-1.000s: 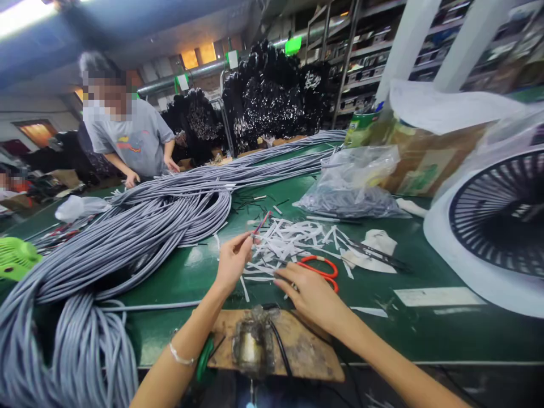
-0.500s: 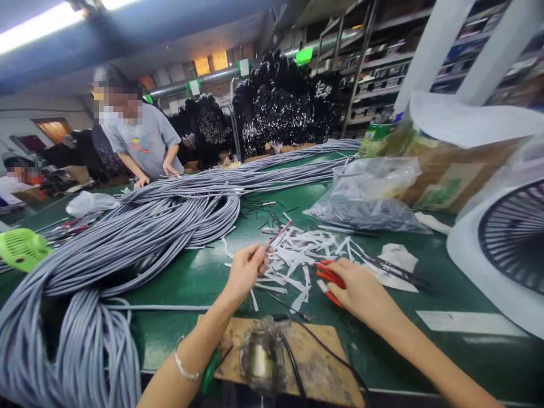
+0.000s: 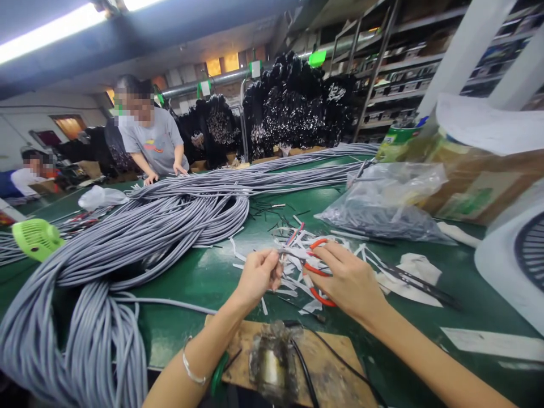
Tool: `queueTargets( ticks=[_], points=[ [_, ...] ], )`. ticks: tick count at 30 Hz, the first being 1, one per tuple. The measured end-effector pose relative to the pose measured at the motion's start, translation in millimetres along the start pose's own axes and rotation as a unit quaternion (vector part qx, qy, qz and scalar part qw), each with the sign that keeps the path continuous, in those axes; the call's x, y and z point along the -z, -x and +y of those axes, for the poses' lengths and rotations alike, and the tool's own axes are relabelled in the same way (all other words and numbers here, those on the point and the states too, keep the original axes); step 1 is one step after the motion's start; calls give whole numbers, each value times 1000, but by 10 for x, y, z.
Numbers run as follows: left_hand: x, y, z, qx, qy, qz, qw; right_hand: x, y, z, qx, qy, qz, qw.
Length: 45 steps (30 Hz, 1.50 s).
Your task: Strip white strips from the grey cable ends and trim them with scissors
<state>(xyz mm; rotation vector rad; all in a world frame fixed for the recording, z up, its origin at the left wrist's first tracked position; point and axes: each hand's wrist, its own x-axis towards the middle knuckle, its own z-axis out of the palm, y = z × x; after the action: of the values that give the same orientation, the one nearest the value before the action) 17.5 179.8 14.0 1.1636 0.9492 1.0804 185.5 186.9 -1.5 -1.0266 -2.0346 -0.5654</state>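
Note:
My left hand (image 3: 257,276) pinches the end of a grey cable whose thin coloured wires (image 3: 296,233) stick out past my fingertips. My right hand (image 3: 346,280) grips red-handled scissors (image 3: 317,271), held up beside the left hand at the cable's end. Both hands hover over a scatter of white strips (image 3: 297,266) on the green table (image 3: 204,277). The grey cable (image 3: 165,304) trails left from under my left wrist toward the big bundle.
A large heap of grey cables (image 3: 127,238) fills the left. A wooden block with a metal fixture (image 3: 272,362) sits at the near edge. A plastic bag (image 3: 382,207), cardboard box (image 3: 471,181), white fan (image 3: 518,255) and green fan (image 3: 36,238) stand around. A person (image 3: 148,139) works opposite.
My right hand picked up the red scissors from the table and brought them to the cable end in my left hand. The view shifted left.

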Motion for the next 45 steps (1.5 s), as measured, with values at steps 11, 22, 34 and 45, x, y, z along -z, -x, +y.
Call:
queueTargets(
  ticks=[11,22,34,45],
  points=[
    [-16,26,14,-22,-41,15,999,4,38,-44,-164,-158,-37,973],
    [-70,44,-4,-15,60,-26,998,-8,-404,-132,-419,-538,28,730],
    [-120,-17,-128,-29,53,100,993,-24,-213,-238,-419,-534,-1,734],
    [-144,26,-60,-91,62,157,981,31,-230,-345,-432,-582,19,688]
  ],
)
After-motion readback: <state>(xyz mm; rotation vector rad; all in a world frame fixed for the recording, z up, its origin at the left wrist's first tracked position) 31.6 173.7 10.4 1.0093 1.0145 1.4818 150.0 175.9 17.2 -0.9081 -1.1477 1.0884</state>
